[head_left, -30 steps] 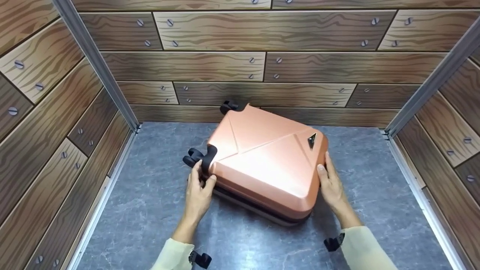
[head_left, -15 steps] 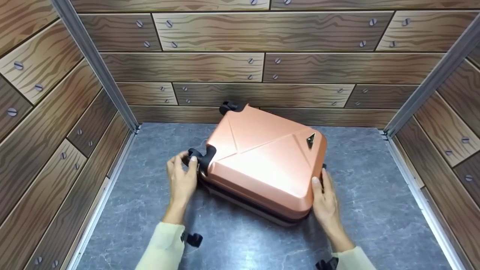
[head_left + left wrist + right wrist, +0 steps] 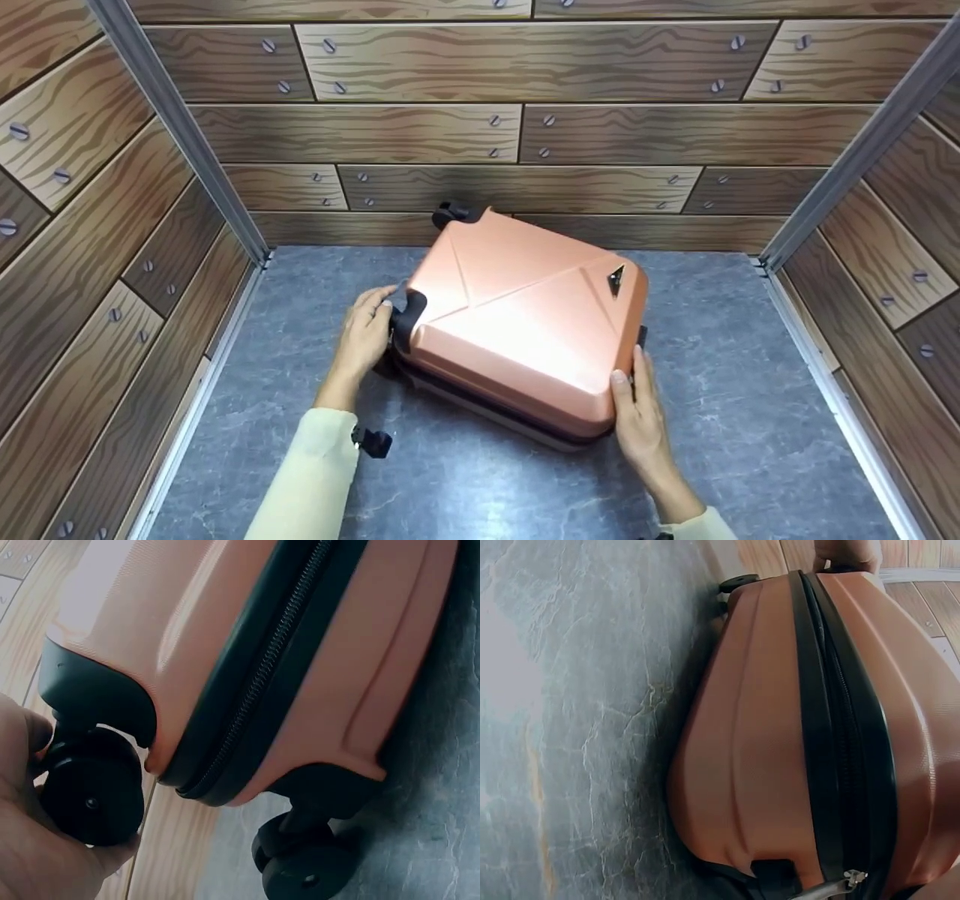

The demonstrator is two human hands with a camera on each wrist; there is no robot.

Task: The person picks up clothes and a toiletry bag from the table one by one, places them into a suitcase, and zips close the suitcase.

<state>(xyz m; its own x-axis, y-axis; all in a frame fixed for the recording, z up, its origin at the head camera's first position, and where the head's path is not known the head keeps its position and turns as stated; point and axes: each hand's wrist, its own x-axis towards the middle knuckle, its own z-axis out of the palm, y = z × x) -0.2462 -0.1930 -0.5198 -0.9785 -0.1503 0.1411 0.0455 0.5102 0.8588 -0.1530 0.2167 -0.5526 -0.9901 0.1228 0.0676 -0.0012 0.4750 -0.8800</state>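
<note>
A rose-gold hard-shell suitcase (image 3: 525, 315) lies flat and slightly turned on the floor. At its left end, my left hand (image 3: 364, 337) has thumb and fingers round an upper black caster wheel (image 3: 90, 795), as the left wrist view shows. Below that sits a lower caster wheel (image 3: 304, 866), untouched. My right hand (image 3: 641, 420) rests on the right end, thumb on the shell's edge and fingers straight along the side; part of them is hidden. In the right wrist view a metal zipper pull (image 3: 855, 879) shows beside a black fitting (image 3: 775, 876).
The suitcase's far corner wheel (image 3: 450, 215) is close to the wood-patterned back wall (image 3: 420, 135). Similar panels rise on both sides, with metal corner posts (image 3: 180, 120). The grey marbled floor (image 3: 735, 360) extends around the suitcase.
My left hand has moved from the suitcase's near-left corner up and left onto the caster wheel. My right hand has slid toward the near corner. The suitcase stays about where it was.
</note>
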